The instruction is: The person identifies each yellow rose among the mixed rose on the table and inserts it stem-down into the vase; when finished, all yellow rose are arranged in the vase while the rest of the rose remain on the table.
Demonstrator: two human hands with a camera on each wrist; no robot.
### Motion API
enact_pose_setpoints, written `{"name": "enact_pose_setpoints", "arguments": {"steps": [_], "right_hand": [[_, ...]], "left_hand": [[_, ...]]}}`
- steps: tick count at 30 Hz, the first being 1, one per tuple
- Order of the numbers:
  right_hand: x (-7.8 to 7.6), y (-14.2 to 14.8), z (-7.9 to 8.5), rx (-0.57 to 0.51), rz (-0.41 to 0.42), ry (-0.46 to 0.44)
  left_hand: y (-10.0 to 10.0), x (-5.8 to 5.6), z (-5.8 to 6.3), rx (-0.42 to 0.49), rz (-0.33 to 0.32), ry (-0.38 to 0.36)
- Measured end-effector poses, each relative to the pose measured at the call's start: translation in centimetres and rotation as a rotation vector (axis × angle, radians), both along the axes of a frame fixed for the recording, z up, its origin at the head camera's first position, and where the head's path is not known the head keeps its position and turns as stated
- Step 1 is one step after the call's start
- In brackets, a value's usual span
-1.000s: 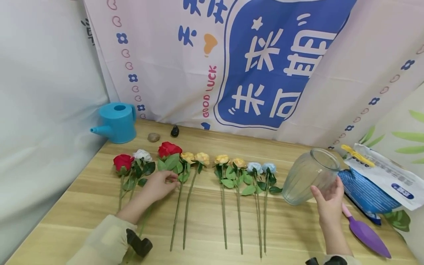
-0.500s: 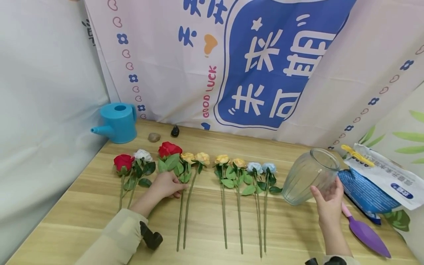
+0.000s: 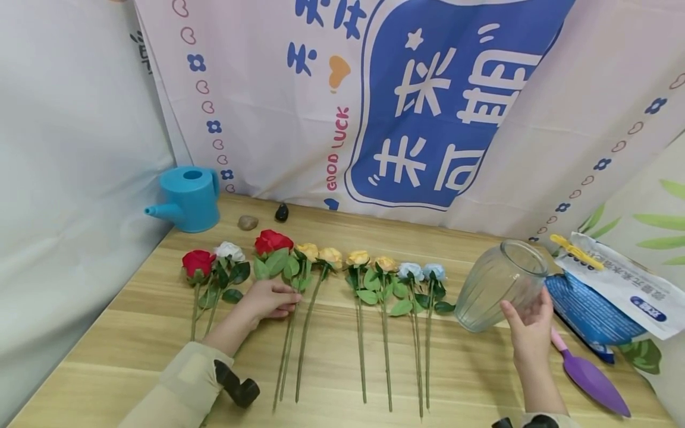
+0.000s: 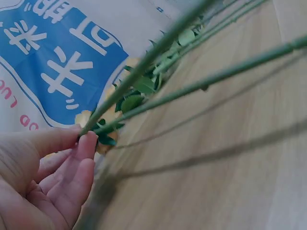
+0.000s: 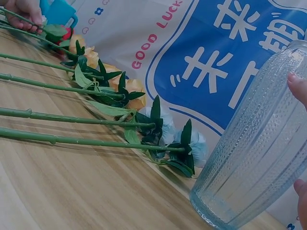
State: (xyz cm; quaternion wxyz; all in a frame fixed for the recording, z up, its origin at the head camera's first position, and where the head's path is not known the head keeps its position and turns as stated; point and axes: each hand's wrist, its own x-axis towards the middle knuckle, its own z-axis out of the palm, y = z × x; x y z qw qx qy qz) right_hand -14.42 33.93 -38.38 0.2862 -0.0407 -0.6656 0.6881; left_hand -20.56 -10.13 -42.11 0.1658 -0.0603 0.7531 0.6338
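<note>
My left hand (image 3: 267,301) pinches the stem of a yellow rose (image 3: 307,252) between thumb and fingertips. In the left wrist view that stem (image 4: 136,72) slants up from the fingertips, slightly above the table. Close by on its right lies another yellow rose (image 3: 330,257); a red rose (image 3: 273,242) lies on its left, its stem hidden by the hand and arm. At the right, my right hand (image 3: 530,327) holds a clear ribbed glass vase (image 3: 495,291), tilted with its mouth toward the back right. Thumb and fingers sit against the glass (image 5: 259,143).
More yellow roses (image 3: 358,257) and pale blue roses (image 3: 411,271) lie between the hands. At left are a red rose (image 3: 198,263), a white rose (image 3: 230,251), a blue watering can (image 3: 189,199) and stones (image 3: 248,222). A purple trowel (image 3: 594,380) and bags (image 3: 594,315) lie right.
My left hand has moved right from beside the red rose to the yellow rose's stem and pinched it; that flower has shifted slightly right. The right hand and vase stay in place.
</note>
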Motion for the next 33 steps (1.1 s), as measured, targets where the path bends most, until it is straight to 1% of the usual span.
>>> {"name": "enact_pose_setpoints", "arguments": {"steps": [3, 6, 9, 11, 14, 17, 21, 24, 28, 33], "right_hand": [[0.0, 0.1, 0.0, 0.000, -0.003, -0.001], [0.1, 0.2, 0.0, 0.002, -0.004, -0.006], [0.1, 0.3, -0.1, -0.002, -0.004, -0.002], [0.1, 0.4, -0.1, -0.011, -0.006, 0.013], [0.0, 0.4, -0.1, -0.017, -0.008, 0.036], [-0.1, 0.4, -0.1, -0.020, -0.006, 0.053], [-0.1, 0.3, -0.1, -0.014, -0.011, 0.037], [0.1, 0.3, 0.0, -0.005, -0.012, 0.003], [0.2, 0.4, 0.1, -0.007, 0.005, -0.027], [0.1, 0.4, 0.1, 0.015, 0.014, -0.018]], "left_hand": [[0.3, 0.0, 0.7, 0.047, 0.005, 0.010], [1.0, 0.0, 1.6, 0.062, 0.003, 0.046], [1.8, 0.0, 2.6, 0.069, -0.007, 0.114], [2.5, -0.1, 3.3, 0.089, 0.006, 0.160], [3.5, -0.4, 4.1, 0.167, 0.036, 0.212], [4.5, -0.8, 4.7, 0.238, 0.049, 0.253], [5.8, -1.4, 5.7, 0.279, 0.023, 0.304], [6.7, -1.7, 6.8, 0.314, 0.009, 0.321], [8.2, -2.1, 8.2, 0.397, -0.010, 0.343], [10.5, -2.7, 9.5, 0.501, -0.056, 0.395]]}}
